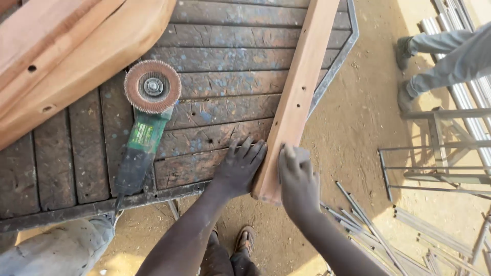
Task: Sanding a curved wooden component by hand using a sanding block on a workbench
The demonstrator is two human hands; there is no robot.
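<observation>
Wooden plank (298, 97), long and reddish, lying slantwise across right part of dark slatted workbench (225, 71), near end jutting past bench edge toward viewer, row of small drilled holes along its face. Going from left: curved pale wooden panels (71, 56) stacked at upper left corner of bench, a couple of small holes in them. Just right of those, green angle grinder (144, 128) resting flat on slats, worn flap disc (152, 86) facing up, black handle pointing down toward bench edge. Light-coloured cloth (56, 248) at lower left below bench. Left hand (240, 166) spread flat, fingers splayed, palm down on slats and pressed against plank's left side, gripping nothing. Right hand (297, 181) curled over plank's near end, fingers wrapped on top face, clasping it. Sandalled feet (238, 245) on sandy ground beneath. Thin metal rods (368, 225) scattered on sand at lower right, welded metal frames (440, 153) beyond, another person's legs (445, 56) in grey trousers at upper right.
</observation>
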